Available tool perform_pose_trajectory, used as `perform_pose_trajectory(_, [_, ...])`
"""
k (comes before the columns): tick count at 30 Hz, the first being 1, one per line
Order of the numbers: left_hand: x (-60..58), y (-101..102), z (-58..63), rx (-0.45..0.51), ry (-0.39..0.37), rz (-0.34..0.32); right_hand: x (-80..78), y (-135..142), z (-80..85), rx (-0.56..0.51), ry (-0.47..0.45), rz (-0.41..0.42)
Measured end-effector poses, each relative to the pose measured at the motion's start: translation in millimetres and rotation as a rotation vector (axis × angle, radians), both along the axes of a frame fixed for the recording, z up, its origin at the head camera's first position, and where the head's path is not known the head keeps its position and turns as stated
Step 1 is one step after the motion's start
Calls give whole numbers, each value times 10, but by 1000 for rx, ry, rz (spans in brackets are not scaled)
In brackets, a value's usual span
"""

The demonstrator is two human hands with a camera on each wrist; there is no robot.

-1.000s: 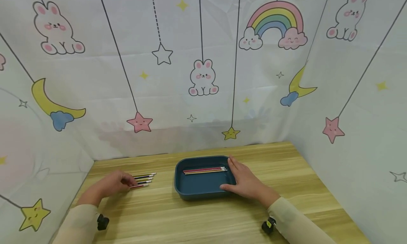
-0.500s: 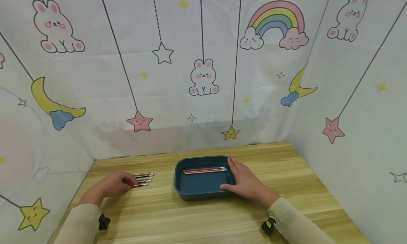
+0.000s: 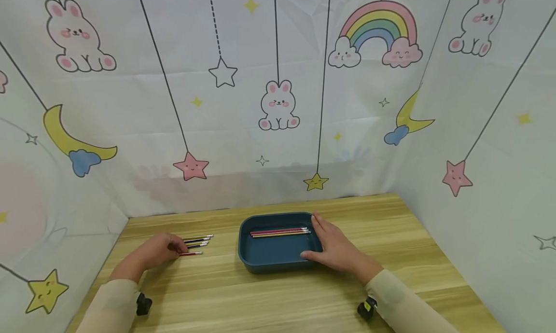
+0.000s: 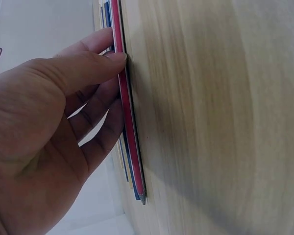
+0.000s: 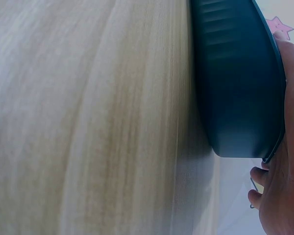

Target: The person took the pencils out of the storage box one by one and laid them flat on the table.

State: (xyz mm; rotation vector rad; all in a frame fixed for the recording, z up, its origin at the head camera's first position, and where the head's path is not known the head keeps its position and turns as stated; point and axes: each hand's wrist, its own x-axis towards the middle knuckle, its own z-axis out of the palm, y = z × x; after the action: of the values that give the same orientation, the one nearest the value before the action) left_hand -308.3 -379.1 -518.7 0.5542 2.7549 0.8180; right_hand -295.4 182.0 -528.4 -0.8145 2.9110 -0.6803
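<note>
At the left, my left hand (image 3: 159, 251) pinches a red pencil (image 4: 131, 132) between thumb and fingertips. The pencil lies low along the table, its white eraser end towards the tray. Just behind it several more pencils (image 3: 201, 240), dark blue and yellow, lie side by side, partly covered by the fingers. A dark blue rectangular tray (image 3: 271, 268) stands in the middle, with a few red and yellow pencils (image 3: 278, 233) along its far side. My right hand (image 3: 336, 250) holds the tray's right end, thumb over the near rim and fingers at the far right corner.
The wood-grain table (image 3: 243, 304) meets white printed cloth walls (image 3: 234, 130) at the back and both sides. A small black wrist camera (image 3: 144, 304) sits at the left cuff, another black wrist camera (image 3: 367, 309) at the right cuff.
The red pencil has shifted slightly towards me, leaving a wider gap to the pencils behind it. My right hand and the tray have stayed put.
</note>
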Motion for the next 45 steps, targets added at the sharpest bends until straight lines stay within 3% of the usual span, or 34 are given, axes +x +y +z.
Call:
perform_pose_trajectory(20, [-2,27,53,22,-27,61,-9,5,-13,11,-6,-3])
perform_pose_trajectory(26, [-16,126,104,-4,11,89,-12,-1,5,11,-9,-2])
perform_pose_trajectory(32, [-33,367,192,-19,99,111,-16,-2,7,15,0,1])
perform_pose_trajectory(35, [-60,539,250,-11,155,80,-17,-2,3,13,6,3])
perform_pose_trajectory(40, [-100,928,406,11,211,0,-11,-2,5,7,2,5])
perform_pose_trajectory(45, [-166,1388,538,2,268,-125,-1,-1,16,-1,-6,2])
